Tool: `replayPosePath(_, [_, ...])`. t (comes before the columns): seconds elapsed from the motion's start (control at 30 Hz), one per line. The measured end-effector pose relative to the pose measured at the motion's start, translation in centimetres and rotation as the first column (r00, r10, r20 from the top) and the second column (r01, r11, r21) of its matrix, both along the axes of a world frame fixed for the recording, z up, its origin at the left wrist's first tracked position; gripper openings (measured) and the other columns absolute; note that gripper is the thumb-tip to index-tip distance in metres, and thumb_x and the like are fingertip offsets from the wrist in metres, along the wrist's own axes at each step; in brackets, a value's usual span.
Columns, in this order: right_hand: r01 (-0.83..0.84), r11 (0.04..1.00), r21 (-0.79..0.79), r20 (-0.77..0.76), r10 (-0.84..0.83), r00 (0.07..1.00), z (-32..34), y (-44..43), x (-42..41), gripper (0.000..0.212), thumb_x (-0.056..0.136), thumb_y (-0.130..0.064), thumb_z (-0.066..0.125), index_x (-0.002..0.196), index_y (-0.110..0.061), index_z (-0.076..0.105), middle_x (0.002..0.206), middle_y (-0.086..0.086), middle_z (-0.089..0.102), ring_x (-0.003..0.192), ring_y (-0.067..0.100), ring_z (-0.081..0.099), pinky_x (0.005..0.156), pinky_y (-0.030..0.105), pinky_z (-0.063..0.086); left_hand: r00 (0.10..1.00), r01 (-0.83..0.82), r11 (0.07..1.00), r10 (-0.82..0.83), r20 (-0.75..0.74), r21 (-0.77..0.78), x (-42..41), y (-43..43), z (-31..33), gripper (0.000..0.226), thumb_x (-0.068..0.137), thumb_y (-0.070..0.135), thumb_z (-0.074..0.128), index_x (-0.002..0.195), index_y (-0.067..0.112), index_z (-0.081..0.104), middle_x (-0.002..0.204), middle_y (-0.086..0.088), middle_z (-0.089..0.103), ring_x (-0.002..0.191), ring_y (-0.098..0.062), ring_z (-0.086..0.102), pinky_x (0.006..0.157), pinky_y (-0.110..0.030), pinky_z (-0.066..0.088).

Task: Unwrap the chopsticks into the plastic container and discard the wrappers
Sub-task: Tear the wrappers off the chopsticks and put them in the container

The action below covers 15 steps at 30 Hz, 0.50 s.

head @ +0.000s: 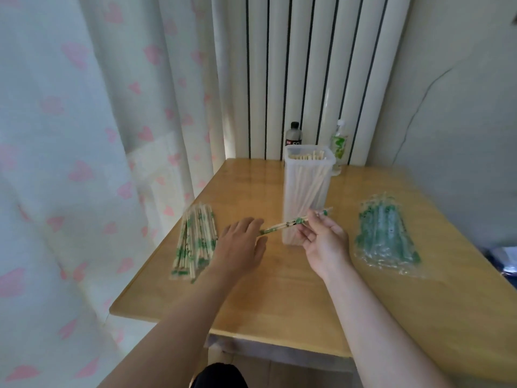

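A wrapped pair of chopsticks (291, 222) with green print hangs in the air in front of the tall clear plastic container (306, 191), which holds several bare chopsticks. My right hand (321, 242) pinches the pair near its right end. My left hand (243, 247) has its fingers at the pair's left end, thumb below it. A pile of wrapped chopsticks (195, 242) lies on the table to the left. A heap of empty clear wrappers (387, 236) with green print lies to the right.
The wooden table (279, 298) stands against a white radiator. A dark bottle (293, 134) and a clear bottle with a green label (339, 147) stand behind the container. A curtain with pink hearts hangs at the left.
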State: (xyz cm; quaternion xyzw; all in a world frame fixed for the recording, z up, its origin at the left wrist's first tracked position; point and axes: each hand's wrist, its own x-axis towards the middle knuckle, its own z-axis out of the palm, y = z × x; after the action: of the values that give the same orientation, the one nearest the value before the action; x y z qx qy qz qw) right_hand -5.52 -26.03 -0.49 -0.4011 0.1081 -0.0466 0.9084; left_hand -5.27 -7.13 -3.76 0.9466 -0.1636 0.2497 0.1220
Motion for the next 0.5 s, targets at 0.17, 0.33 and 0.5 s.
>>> replayPosePath(0.17, [0.066,0.997,0.025,-0.027,-0.066,0.997,0.2,-4.6,-0.3,0.014,0.091,0.000,0.070,0.105,0.001,0.070,0.078,0.011,0.065,0.070,0.023,0.062,0.068,0.031,0.052,1.000,-0.019,0.997,0.018,0.023,0.070,0.5,-2.2,-1.0,0.032,0.098,0.040,0.044,0.092,0.017,0.065,0.079,-0.002,0.060,0.061,-0.028,0.063,0.041,-0.030,0.037])
replayPosePath(0.33, [0.027,0.999,-0.032,-0.034,-0.029,0.999,0.4,-5.2,-0.6,0.015,0.092,-0.005,0.071,0.104,0.003,0.072,0.075,0.009,0.063,0.064,0.019,0.060,0.062,0.029,0.048,0.981,-0.099,0.979,0.066,0.182,0.180,0.4,-4.9,-0.9,0.035,0.097,0.041,0.040,0.075,0.019,0.056,0.060,0.003,0.054,0.037,-0.026,0.051,0.036,-0.024,0.024])
replayPosePath(0.5, [-0.021,0.998,-0.051,-0.031,0.019,0.999,0.9,-4.4,-1.4,0.015,0.091,-0.008,0.075,0.103,0.000,0.076,0.075,0.006,0.067,0.068,0.020,0.060,0.064,0.032,0.047,0.977,-0.086,0.982,0.049,0.209,0.171,0.5,-6.0,0.2,0.034,0.099,0.038,0.039,0.074,0.017,0.051,0.056,0.004,0.049,0.032,-0.024,0.044,0.038,-0.020,0.020])
